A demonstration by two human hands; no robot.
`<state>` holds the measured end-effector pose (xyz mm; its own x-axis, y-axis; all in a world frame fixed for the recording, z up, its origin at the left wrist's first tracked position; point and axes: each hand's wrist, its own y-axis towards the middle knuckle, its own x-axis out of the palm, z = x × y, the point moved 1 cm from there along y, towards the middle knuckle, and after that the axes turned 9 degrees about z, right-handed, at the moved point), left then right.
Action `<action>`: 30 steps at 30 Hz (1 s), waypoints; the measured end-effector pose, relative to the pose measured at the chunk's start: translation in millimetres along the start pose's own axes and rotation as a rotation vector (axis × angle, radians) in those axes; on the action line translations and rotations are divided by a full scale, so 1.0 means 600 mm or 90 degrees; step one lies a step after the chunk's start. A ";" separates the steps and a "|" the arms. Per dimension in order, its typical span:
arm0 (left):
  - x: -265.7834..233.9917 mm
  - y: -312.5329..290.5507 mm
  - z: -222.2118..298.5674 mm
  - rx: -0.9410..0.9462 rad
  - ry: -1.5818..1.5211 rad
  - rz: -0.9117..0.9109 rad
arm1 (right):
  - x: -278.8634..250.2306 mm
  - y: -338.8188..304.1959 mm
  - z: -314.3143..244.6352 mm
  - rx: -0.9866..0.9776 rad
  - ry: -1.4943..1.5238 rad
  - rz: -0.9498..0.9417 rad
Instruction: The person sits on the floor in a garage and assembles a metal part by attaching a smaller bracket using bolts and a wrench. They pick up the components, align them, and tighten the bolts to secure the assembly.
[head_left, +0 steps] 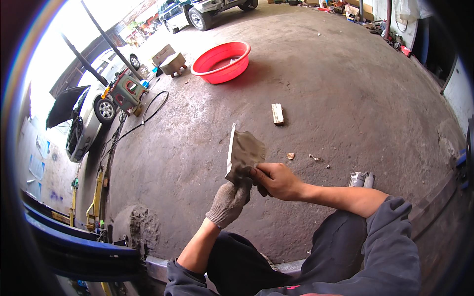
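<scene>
Fingers [265,172] of the bare right hand [280,181] are clamped on the near end of a dull plate [249,149], and the gloved left hand [228,202] is closed on its lower edge. The plate is held tilted above the floor [345,103], in front of the knees. Beyond it lie a wood block [277,114] and, farther off, a red basin [220,75]. A stool [127,94] stands to the left, near a white car [89,118] with its hood raised.
</scene>
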<state>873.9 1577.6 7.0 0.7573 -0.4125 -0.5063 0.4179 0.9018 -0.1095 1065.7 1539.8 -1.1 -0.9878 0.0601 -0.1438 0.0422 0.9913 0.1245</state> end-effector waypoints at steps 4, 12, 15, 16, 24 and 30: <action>0.006 0.001 -0.006 0.041 0.075 0.051 | 0.007 0.001 0.010 -0.060 0.003 0.026; -0.041 0.005 -0.002 -0.122 0.019 -0.280 | -0.034 -0.001 0.000 -0.369 -0.467 -0.192; -0.040 0.000 0.026 -0.144 0.090 -0.351 | -0.031 -0.017 -0.005 -0.349 -0.459 -0.276; -0.039 -0.003 0.025 -0.139 0.081 -0.335 | -0.032 -0.016 -0.003 -0.359 -0.472 -0.249; -0.022 0.002 0.002 -0.152 -0.199 -0.133 | -0.031 -0.001 -0.012 -0.279 -0.250 -0.020; -0.002 -0.004 0.018 -0.033 -0.048 -0.006 | -0.013 0.000 -0.009 -0.054 -0.077 0.001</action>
<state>877.3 1574.5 17.0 0.7895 -0.4281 -0.4398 0.4007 0.9023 -0.1590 1072.5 1538.4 5.4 -0.9620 0.0807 -0.2608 0.0259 0.9780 0.2072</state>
